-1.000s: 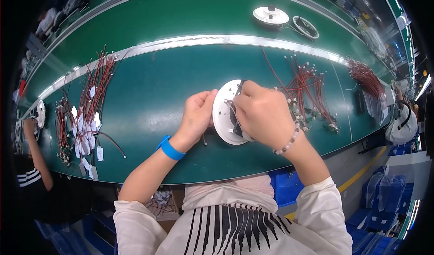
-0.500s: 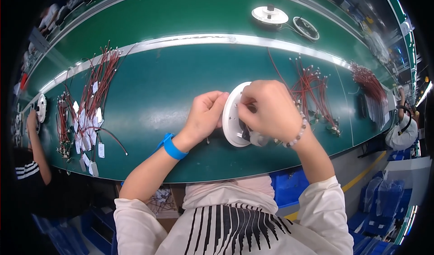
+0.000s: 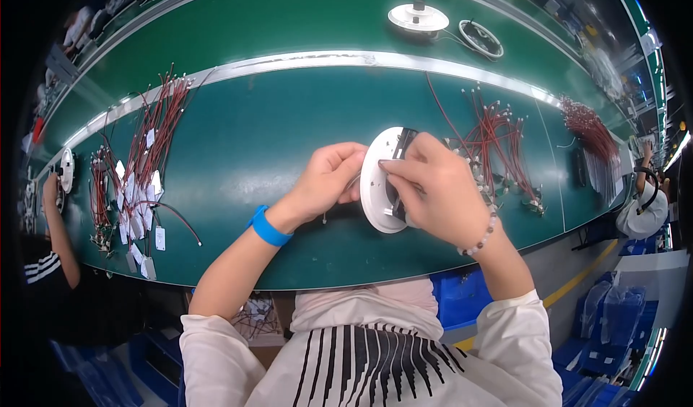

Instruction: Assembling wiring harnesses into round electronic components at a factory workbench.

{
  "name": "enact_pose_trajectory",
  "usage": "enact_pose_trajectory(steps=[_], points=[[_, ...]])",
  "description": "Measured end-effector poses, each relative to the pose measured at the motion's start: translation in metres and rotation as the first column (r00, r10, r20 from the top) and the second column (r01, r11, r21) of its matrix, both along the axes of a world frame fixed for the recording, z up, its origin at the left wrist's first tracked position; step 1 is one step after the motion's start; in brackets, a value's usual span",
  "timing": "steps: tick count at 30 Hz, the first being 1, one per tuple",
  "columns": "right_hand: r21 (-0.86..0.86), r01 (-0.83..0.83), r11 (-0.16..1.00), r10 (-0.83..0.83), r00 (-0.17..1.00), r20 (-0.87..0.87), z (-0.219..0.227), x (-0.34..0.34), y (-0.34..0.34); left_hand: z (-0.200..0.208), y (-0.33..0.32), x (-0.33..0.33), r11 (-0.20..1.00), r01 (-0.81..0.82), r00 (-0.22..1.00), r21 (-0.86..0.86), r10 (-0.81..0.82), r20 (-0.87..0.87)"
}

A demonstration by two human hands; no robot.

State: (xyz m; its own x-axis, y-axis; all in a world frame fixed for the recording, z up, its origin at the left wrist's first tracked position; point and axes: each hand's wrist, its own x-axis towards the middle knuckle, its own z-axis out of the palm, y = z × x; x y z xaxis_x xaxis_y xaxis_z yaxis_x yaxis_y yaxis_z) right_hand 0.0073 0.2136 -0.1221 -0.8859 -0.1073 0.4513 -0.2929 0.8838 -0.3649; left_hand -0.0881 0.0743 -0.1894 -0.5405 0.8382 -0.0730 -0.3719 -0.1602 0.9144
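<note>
A white round disc-shaped housing (image 3: 377, 183) is held tilted on edge above the green workbench (image 3: 274, 133). My left hand (image 3: 328, 180) grips its left rim; a blue band is on that wrist. My right hand (image 3: 437, 194) covers the disc's right side, fingers pressed on a dark part at its middle. A bead bracelet sits on my right wrist. What the right fingers pinch is hidden.
Bundles of red wires lie right of my hands (image 3: 498, 143), at the far right (image 3: 588, 129) and at the left with white tags (image 3: 141, 169). Another white round unit (image 3: 417, 16) and a ring (image 3: 481, 39) sit on the far belt. Other people work at both ends.
The disc has tipped from lying nearly flat to standing more on edge. Both hands stayed on it, shifting slightly right and up.
</note>
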Motion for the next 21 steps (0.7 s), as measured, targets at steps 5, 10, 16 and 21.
enact_pose_trajectory(steps=[5, 10, 16, 21], points=[[-0.131, 0.109, 0.985, -0.101, 0.993, 0.068, 0.004, 0.003, 0.003, -0.001, -0.001, -0.008, 0.990, 0.138, 0.990, 0.005, -0.138, 0.004], [-0.148, 0.136, 0.980, -0.119, 0.986, 0.116, 0.005, -0.002, 0.007, 0.003, -0.003, -0.009, 0.989, 0.150, 0.987, 0.017, -0.148, -0.061], [0.028, 0.104, 0.994, -0.107, 0.977, 0.182, 0.014, -0.013, 0.010, -0.002, -0.003, -0.015, 0.993, 0.114, 0.989, -0.005, -0.114, -0.099], [-0.050, -0.090, 0.995, 0.088, 0.996, -0.032, 0.001, -0.034, 0.018, -0.001, -0.008, -0.018, 0.990, 0.130, 0.985, -0.059, -0.135, -0.110]])
